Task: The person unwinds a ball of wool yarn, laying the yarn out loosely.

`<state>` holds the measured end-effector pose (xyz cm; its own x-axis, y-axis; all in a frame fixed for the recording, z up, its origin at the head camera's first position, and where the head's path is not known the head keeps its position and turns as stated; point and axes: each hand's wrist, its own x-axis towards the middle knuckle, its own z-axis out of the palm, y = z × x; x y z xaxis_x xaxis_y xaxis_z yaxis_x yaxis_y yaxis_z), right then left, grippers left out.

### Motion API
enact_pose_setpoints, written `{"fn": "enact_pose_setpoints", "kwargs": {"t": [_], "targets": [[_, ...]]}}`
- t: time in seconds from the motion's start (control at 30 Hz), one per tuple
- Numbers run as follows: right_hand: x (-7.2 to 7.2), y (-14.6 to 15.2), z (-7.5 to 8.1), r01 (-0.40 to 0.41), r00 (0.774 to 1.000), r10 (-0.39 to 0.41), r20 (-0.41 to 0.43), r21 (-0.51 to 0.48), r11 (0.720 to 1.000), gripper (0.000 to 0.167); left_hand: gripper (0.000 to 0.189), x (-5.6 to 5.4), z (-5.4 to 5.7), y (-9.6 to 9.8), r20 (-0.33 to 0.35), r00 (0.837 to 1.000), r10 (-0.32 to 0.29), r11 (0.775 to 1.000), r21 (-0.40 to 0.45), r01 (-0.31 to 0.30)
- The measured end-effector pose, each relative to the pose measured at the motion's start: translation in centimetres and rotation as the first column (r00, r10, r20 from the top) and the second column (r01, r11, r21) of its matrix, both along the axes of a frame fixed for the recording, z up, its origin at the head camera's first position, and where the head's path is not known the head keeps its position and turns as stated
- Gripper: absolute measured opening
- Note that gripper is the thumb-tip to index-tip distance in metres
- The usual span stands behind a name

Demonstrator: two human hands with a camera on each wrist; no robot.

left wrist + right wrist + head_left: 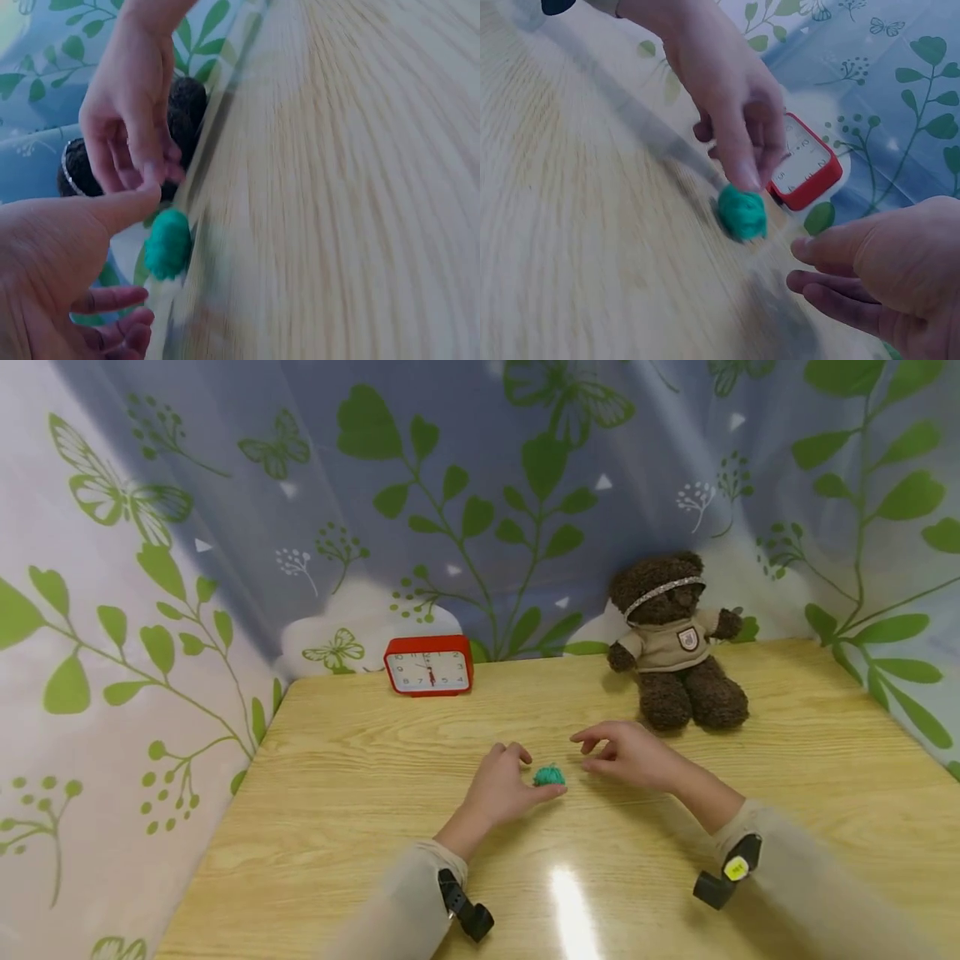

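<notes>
Leaf-print cloth (pixel 480 485) backs the wooden table (pixel 315 860); the red clock (pixel 429 667) and toy bear (pixel 678 643) sit far, probably out of the hands' way. Between 2 hands lies the green bundle (pixel 550 776). The left hand (pixel 501 787) brackets it, thumb and fingers spread; the right hand (pixel 633 757) stands apart, fingers loosely bent, gripping nothing. Left-thumb contact is unclear; both sleeves (pixel 405 902) are cut off near.

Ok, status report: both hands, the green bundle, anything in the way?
Left hand beside the green bundle, contact unclear. Right hand apart from it, holding nothing. Green bundle on the table, between both hands. Nothing seen in the way.
</notes>
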<state>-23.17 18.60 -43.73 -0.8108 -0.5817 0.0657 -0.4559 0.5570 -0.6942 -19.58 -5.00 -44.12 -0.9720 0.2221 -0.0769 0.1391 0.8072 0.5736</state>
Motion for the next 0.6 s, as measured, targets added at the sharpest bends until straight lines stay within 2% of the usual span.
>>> {"fn": "enact_pose_setpoints", "kwargs": {"t": [0.2, 0.43, 0.6], "targets": [[0.3, -1.3, -0.8, 0.017, 0.998, -0.017, 0.064, -0.008, 1.000, 0.040, 0.067, 0.0, -0.2, 1.2, 0.006, 0.999, 0.032, 0.999, -0.027, -0.032], [0.6, -2.1, -1.2, 0.004, 1.000, -0.004, 0.000, 0.017, 1.000, 0.036, 0.070, -0.2, -0.5, 1.5, 0.008, 0.998, 0.064, 0.998, 0.000, -0.064], [0.3, -2.2, -1.6, -0.009, 1.000, 0.009, -0.010, 0.021, 1.000, 0.034, 0.059, -0.5, -0.6, 1.4, 0.016, 0.998, 0.064, 0.997, 0.050, -0.064]]}}
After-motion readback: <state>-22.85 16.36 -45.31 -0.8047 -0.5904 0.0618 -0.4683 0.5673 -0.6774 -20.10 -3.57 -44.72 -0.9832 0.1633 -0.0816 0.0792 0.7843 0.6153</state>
